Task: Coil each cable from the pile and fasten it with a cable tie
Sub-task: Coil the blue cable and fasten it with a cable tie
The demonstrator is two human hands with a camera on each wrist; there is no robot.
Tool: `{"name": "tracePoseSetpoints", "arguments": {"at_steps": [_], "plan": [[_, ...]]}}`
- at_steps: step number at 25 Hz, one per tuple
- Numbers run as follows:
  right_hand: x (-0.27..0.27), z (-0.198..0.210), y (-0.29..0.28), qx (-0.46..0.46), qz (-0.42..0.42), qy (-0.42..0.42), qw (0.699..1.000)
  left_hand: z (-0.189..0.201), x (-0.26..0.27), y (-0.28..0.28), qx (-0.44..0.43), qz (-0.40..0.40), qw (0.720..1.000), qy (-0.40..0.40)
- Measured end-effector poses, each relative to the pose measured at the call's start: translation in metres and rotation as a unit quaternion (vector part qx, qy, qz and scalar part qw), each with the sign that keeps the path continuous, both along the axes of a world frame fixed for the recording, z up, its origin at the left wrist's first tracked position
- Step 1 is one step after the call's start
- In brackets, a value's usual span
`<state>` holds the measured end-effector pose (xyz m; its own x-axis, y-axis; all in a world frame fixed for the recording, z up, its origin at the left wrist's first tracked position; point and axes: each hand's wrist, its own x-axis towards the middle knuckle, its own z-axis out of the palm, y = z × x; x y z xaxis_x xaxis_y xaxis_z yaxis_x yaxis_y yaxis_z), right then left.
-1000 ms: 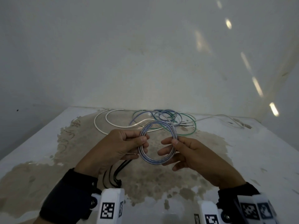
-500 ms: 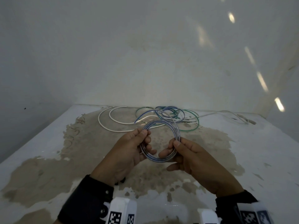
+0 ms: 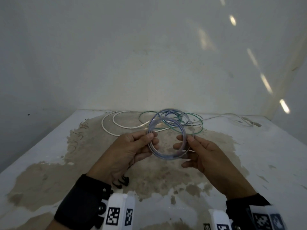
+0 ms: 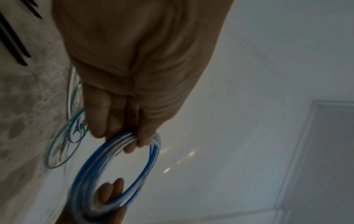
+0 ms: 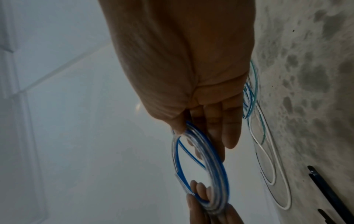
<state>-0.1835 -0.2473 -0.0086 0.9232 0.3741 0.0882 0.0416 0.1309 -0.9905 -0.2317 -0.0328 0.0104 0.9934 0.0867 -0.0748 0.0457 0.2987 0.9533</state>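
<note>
A blue-and-white cable wound into a round coil [image 3: 167, 155] hangs in the air above the table between both hands. My left hand [image 3: 132, 146] pinches the coil's left side with thumb over fingers [image 4: 141, 136]. My right hand [image 3: 197, 150] pinches its right side [image 5: 191, 133]. The coil [image 4: 114, 171] is blurred in both wrist views [image 5: 210, 174]. Behind it on the table lies the pile of loose cables: a white one [image 3: 114, 123], a green one [image 3: 197, 125] and a blue one [image 3: 172, 113]. Black cable ties [image 3: 122, 181] lie under my left wrist.
The white table [image 3: 265, 155] has a large brown stain across its middle. A white wall stands close behind the pile. A thin white lead [image 3: 232, 116] trails to the back right. Black ties [image 5: 329, 195] also show in the right wrist view.
Both hands have lifted the coil slightly and moved apart a little. The coil now looks wider and tilted more toward me.
</note>
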Motion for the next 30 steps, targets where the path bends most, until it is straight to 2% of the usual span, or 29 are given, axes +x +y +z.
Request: {"name": "tracePoseSetpoints", "arguments": {"at_steps": [3, 6, 14, 16, 19, 21, 24, 30], "plan": [[0.001, -0.003, 0.000, 0.041, -0.023, 0.011, 0.999, 0.001, 0.007, -0.001, -0.099, 0.098, 0.990, -0.017], [-0.002, -0.009, 0.001, 0.026, -0.005, 0.001, 1.000, 0.002, 0.015, 0.003, -0.170, 0.152, 0.974, -0.019], [-0.006, -0.011, -0.010, -0.017, -0.005, -0.017, 1.000, 0.002, 0.022, 0.015, -0.206, 0.212, 0.955, -0.028], [-0.005, -0.010, -0.011, -0.017, -0.020, -0.017, 1.000, 0.001, 0.020, 0.015, -0.167, 0.193, 0.966, -0.029], [0.000, -0.002, -0.013, -0.007, -0.047, -0.021, 0.999, -0.001, 0.012, 0.010, -0.053, 0.117, 0.992, -0.013], [0.004, 0.007, -0.012, -0.027, -0.054, -0.041, 0.997, 0.000, 0.006, 0.008, 0.008, 0.068, 0.998, -0.003], [0.009, 0.020, -0.005, -0.054, -0.051, -0.064, 0.995, 0.002, -0.001, 0.004, 0.069, 0.018, 0.997, 0.018], [0.012, 0.035, 0.005, -0.083, 0.009, -0.055, 0.995, 0.011, -0.008, 0.004, 0.149, -0.047, 0.987, 0.038]]}}
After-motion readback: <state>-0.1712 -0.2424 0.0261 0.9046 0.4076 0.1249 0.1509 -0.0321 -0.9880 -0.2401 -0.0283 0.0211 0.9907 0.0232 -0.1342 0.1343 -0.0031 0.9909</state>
